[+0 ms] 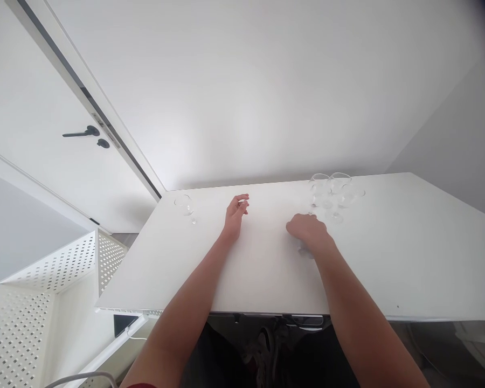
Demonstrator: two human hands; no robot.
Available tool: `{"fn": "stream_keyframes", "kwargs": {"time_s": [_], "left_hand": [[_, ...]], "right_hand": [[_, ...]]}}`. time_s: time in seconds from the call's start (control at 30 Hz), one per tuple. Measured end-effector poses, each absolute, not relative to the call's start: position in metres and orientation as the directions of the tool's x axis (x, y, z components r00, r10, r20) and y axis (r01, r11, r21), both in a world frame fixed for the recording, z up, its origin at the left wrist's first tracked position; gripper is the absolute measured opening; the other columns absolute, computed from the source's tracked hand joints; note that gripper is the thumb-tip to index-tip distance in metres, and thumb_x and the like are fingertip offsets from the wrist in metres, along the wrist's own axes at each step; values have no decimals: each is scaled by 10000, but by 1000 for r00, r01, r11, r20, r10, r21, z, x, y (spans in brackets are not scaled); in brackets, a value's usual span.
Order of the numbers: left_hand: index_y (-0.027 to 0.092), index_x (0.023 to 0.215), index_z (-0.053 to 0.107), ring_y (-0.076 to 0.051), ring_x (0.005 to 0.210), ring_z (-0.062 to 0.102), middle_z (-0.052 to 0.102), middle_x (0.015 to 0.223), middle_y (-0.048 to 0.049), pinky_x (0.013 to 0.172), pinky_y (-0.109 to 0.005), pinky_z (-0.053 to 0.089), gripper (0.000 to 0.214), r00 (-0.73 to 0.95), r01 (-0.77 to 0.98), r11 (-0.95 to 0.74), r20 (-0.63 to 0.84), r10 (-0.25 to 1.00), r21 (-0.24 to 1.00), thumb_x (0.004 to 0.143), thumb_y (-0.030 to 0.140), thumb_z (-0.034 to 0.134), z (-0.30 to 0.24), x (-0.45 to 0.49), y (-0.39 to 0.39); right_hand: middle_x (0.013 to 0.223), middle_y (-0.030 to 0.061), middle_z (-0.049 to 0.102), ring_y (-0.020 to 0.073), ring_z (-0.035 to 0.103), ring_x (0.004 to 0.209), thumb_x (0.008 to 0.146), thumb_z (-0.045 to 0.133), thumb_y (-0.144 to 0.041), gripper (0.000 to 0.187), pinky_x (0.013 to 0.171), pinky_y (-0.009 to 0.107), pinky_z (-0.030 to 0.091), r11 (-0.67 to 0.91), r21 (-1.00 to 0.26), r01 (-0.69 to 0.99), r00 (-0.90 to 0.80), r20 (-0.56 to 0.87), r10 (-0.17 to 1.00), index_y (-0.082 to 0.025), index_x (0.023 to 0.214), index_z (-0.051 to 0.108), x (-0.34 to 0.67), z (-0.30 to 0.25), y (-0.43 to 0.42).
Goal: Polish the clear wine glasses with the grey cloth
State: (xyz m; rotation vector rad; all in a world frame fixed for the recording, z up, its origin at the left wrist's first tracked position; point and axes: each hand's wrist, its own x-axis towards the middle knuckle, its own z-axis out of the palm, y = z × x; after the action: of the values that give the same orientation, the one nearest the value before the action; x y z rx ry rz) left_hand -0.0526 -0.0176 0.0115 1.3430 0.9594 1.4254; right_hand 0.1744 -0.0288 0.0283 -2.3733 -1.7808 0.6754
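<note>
My left hand (pixel 236 211) hovers over the white table (pixel 388 258), fingers loosely curled and apart, with nothing in them. To its left a single clear stemmed glass (pixel 185 206) stands alone. My right hand (pixel 309 233) rests on the table, closed, knuckles up. A bit of clear glass (pixel 305 251) shows beneath it, mostly hidden by the fingers. Just beyond that hand, near the far edge, is a cluster of clear stemmed glasses (pixel 331 191), close together.
A white wall runs behind the table. At left is a white door with a black handle (pixel 84 131). A white perforated metal rack (pixel 44 275) stands below the table's left end. Dark things lie under the front edge.
</note>
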Motion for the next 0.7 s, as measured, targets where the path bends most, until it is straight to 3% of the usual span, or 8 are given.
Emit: {"fn": "stream_keyframes", "kwargs": {"time_s": [0.2, 0.4, 0.5, 0.6, 0.7], "left_hand": [[290, 1057, 697, -209, 1031, 563, 594, 1344, -48, 830, -340, 479, 258, 30, -103, -267, 271, 962, 958, 937, 490, 585, 12, -51, -19], [258, 1003, 683, -164, 935, 538, 603, 1232, -56, 798, -293, 451, 252, 18, -84, -238, 240, 971, 968, 942, 477, 575, 14, -51, -20], [246, 969, 671, -139, 845, 516, 606, 1077, -49, 764, -273, 433, 243, -15, -116, -216, 216, 976, 969, 944, 469, 576, 15, -51, -20], [222, 887, 656, -119, 743, 472, 580, 953, -41, 709, -264, 417, 259, -42, -176, -235, 231, 972, 956, 944, 463, 580, 16, -50, -19], [196, 789, 631, -111, 673, 438, 543, 839, -35, 645, -261, 400, 311, -66, -214, -233, 224, 972, 949, 935, 467, 587, 14, -52, -17]], "right_hand": [[639, 183, 622, 395, 669, 905, 708, 652, -296, 112, 613, 399, 465, -257, -311, 915, 200, -204, 958, -199, 664, 618, 186, 32, -28], [661, 142, 635, 303, 694, 752, 839, 530, -263, 166, 621, 345, 447, -277, -291, 916, 217, -222, 951, -167, 763, 642, 156, 64, -53], [801, 133, 673, 267, 691, 754, 906, 457, -266, 231, 625, 324, 422, -113, -266, 957, 107, -38, 994, -169, 819, 647, 122, 64, -61], [789, 97, 667, 225, 663, 702, 903, 481, -239, 186, 588, 295, 370, 124, -253, 960, -129, -4, 992, -183, 811, 633, 92, 49, -60], [765, 73, 661, 199, 626, 659, 912, 486, -220, 164, 560, 288, 322, 239, -260, 936, -239, 33, 971, -197, 840, 631, 80, 34, -57]]}}
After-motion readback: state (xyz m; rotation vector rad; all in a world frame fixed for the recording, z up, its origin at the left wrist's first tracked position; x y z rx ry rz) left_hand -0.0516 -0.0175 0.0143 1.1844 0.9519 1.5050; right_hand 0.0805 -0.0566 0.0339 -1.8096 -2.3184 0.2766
